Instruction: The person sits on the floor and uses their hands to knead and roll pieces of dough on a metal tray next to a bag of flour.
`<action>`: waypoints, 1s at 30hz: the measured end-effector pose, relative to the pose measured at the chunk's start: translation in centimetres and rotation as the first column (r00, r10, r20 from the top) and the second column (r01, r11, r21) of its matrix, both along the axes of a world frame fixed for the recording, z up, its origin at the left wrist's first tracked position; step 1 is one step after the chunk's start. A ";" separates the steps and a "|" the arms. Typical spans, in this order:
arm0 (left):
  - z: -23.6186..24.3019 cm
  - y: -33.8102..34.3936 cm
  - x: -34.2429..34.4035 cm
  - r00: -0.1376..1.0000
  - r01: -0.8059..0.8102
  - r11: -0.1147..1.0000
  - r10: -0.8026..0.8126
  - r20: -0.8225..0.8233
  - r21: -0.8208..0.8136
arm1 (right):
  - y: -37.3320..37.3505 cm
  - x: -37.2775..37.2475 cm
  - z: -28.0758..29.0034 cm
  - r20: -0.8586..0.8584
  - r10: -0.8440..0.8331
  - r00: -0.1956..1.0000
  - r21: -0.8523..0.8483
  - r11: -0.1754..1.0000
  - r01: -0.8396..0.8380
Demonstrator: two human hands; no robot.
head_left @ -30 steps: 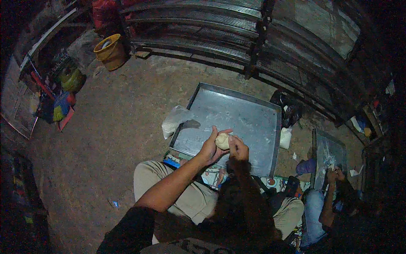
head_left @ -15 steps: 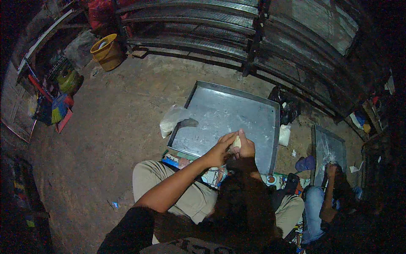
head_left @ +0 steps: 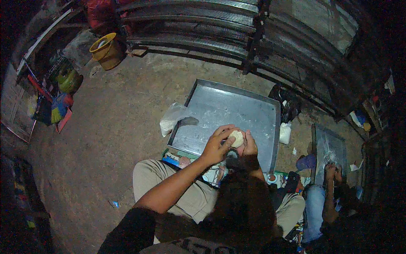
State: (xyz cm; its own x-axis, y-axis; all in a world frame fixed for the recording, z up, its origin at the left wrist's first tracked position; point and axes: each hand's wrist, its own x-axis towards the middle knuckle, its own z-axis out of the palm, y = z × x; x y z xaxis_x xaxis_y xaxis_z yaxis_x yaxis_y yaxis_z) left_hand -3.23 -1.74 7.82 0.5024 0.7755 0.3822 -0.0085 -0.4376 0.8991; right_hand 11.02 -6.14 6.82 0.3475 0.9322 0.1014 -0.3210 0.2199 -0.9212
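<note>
A pale, rounded lump of dough (head_left: 237, 139) sits between my two hands, above the near edge of a large metal tray (head_left: 220, 99). My left hand (head_left: 217, 145) curls round its left side, with the thumb on its near face. On the other side, my right hand (head_left: 250, 146) is closed against the dough, fingers upward. White floury smears mark the bottom of the tray. Leaning on the tray's left wall is a clear plastic bag (head_left: 170, 122) with something whitish in it.
To the right, a co-worker's hands (head_left: 332, 169) are over a smaller floured tray (head_left: 327, 142). A small white bag (head_left: 285, 134) and a black plastic bag (head_left: 287, 106) lie beside my tray. A phone (head_left: 292, 181) rests near my right knee. Dark racks (head_left: 190, 40) stand behind; a yellow bucket (head_left: 108, 55) is far left.
My hands have parted slightly and turned, so more of the dough shows between them. The co-worker's second hand has come into sight at the smaller tray.
</note>
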 end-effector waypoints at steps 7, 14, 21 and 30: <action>-1.4 1.1 0.0 0.987 0.020 0.939 0.037 0.159 -0.344 | -0.5 -0.4 3.0 -0.268 0.316 0.910 -0.128 0.924 -0.359; 0.0 0.0 -0.3 0.989 0.071 0.939 -0.022 0.148 -0.336 | -1.0 1.6 1.0 0.036 0.381 0.924 -0.174 0.913 -0.370; -0.8 0.1 0.0 0.986 -0.134 0.959 0.153 0.060 -0.249 | -0.2 0.6 0.2 0.023 0.168 0.986 -0.311 0.938 -0.153; -3.3 1.8 -0.5 0.984 -0.176 0.897 0.176 -0.038 -0.405 | 0.6 0.8 -3.4 0.090 0.162 0.983 -0.317 0.940 -0.126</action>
